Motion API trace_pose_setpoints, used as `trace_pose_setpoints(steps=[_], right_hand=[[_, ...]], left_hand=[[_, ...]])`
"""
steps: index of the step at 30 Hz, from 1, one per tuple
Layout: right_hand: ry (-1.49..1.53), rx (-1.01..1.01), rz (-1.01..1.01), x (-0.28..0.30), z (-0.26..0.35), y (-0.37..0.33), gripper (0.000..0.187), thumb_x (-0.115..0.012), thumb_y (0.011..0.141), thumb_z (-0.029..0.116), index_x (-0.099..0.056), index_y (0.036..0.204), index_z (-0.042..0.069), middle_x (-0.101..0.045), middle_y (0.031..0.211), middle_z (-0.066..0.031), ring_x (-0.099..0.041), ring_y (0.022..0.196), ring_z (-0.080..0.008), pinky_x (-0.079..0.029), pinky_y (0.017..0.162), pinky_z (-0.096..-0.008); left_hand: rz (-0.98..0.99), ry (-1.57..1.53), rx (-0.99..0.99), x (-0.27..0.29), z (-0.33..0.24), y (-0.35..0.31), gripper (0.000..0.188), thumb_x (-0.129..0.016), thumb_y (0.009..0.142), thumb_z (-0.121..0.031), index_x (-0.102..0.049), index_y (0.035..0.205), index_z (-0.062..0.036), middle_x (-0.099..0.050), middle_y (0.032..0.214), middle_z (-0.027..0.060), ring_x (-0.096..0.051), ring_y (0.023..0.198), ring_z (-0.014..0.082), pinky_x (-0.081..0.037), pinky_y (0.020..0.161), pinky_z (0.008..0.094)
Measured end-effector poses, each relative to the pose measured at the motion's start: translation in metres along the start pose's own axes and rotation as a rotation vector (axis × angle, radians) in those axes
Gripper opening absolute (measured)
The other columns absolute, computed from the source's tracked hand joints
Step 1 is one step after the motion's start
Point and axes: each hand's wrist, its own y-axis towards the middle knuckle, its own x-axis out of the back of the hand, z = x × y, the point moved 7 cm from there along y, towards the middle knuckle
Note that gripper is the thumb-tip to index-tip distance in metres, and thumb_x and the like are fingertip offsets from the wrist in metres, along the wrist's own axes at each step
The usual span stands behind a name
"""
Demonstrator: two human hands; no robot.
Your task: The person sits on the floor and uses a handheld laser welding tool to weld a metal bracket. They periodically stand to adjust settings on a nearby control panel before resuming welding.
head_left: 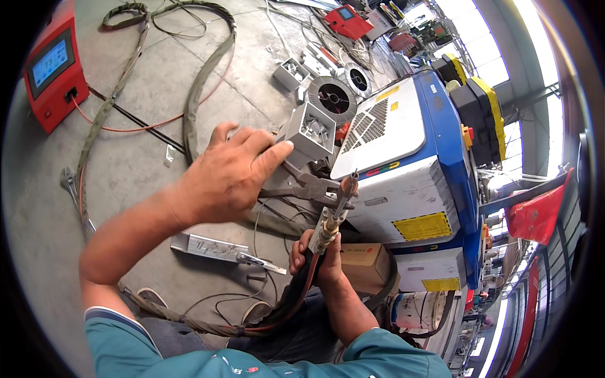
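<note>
My left hand point(236, 167) is closed around the handles of a pair of pliers point(310, 188), reaching in from the left. The jaws of the pliers are at the upper end of a metal torch point(326, 232), just below its narrow tip. Whether they grip it tightly I cannot tell. Below, my right hand point(324, 261) wraps round the torch body and holds it upright, tip pointing up. A dark sleeved cable with a reddish hose point(304, 286) runs down from the torch across my lap. Part of the torch body is hidden behind my right fingers.
A blue and white machine point(394, 205) stands close on the right. Ahead are a grey metal box point(305, 145) of small parts and wire spools point(332, 99). A metal channel point(211, 247), an adjustable wrench point(69, 179), hoses point(211, 69) and a red screen unit point(57, 66) lie leftward; a cardboard box point(362, 264) sits right.
</note>
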Motion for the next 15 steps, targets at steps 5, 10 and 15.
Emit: trace_pose_setpoints(steps=[5,10,15], right_hand=[[0.109,-0.063,0.143,-0.003,-0.011,0.003,0.081,-0.046,0.09,0.086,-0.059,0.1,0.006,-0.061,0.078,-0.0116,-0.062,0.071,-0.0247,-0.054,0.066,-0.04],[0.114,-0.113,0.207,-0.007,-0.017,0.014,0.082,-0.045,0.09,0.086,-0.059,0.101,0.006,-0.061,0.079,-0.0119,-0.062,0.07,-0.0243,-0.055,0.066,-0.0399],[0.165,-0.163,0.218,-0.013,-0.026,0.017,0.081,-0.045,0.091,0.085,-0.059,0.101,0.005,-0.06,0.079,-0.012,-0.062,0.069,-0.0244,-0.054,0.065,-0.0392]], left_hand=[[0.092,0.066,-0.081,0.005,0.017,0.017,0.053,-0.059,0.082,0.003,-0.054,0.134,-0.0072,-0.057,0.123,0.0131,-0.054,0.127,0.0341,-0.025,0.118,0.0665],[0.12,0.12,-0.207,0.017,0.029,0.031,0.039,-0.057,0.086,0.001,-0.054,0.123,-0.0081,-0.057,0.117,0.0114,-0.055,0.127,0.0349,-0.027,0.117,0.0683],[0.189,0.048,-0.342,0.02,0.039,0.044,0.038,-0.065,0.073,-0.001,-0.055,0.109,-0.0073,-0.055,0.1,0.0112,-0.061,0.096,0.0342,-0.05,0.091,0.0505]])
